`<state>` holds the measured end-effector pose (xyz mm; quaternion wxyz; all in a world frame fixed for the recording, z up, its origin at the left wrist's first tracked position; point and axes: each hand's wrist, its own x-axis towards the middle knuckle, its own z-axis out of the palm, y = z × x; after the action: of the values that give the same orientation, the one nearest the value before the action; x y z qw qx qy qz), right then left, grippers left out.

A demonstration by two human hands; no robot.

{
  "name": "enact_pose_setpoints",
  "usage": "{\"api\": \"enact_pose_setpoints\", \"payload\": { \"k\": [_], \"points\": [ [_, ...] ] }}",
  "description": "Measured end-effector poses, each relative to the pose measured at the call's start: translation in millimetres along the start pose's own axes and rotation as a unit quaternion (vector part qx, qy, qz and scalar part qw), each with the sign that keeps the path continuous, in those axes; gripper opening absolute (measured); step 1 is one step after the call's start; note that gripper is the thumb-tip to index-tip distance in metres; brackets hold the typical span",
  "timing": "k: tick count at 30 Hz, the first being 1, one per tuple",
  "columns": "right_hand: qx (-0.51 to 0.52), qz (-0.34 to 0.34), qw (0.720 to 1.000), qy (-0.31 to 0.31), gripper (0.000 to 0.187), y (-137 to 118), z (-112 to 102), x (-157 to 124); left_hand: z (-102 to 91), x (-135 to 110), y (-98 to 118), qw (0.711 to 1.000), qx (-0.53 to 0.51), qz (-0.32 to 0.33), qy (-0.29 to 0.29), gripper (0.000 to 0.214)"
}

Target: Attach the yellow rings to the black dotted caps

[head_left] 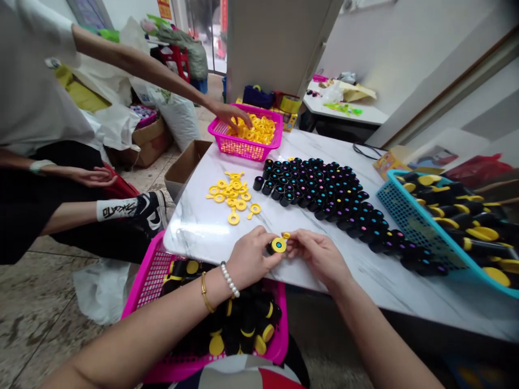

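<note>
Both hands work at the near table edge: the left hand point(252, 254) grips a small black tube point(271, 248), and the right hand point(315, 253) pinches the yellow ring point(279, 245) onto its end. It is better to keep the ring flat on the tube and press evenly.

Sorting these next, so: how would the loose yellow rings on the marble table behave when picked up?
The yellow rings look thin and flat, so probably light and hard to pinch off the glossy table. Their small tabs could snag neighbours, as they lie overlapping.
</note>
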<state>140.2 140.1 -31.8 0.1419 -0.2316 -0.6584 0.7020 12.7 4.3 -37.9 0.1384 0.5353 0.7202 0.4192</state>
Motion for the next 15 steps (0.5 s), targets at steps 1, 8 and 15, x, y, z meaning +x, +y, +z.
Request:
{"api": "enact_pose_setpoints", "payload": {
  "k": [1,8,15],
  "points": [
    [0.013,0.019,0.999,-0.026,0.029,-2.7,-3.4,5.2,-0.2,-0.3,0.2,1.0,-0.002,0.001,-0.004,0.017],
    [-0.114,0.118,0.97,-0.178,0.027,-27.5,2.8,28.5,0.0,0.6,-0.4,0.999,0.011,-0.029,-0.037,0.014],
    [-0.137,0.031,0.976,-0.169,0.038,-19.8,7.2,7.2,5.0,0.2,-1.6,0.996,0.071,-0.04,-0.045,0.023]
  ]
}}
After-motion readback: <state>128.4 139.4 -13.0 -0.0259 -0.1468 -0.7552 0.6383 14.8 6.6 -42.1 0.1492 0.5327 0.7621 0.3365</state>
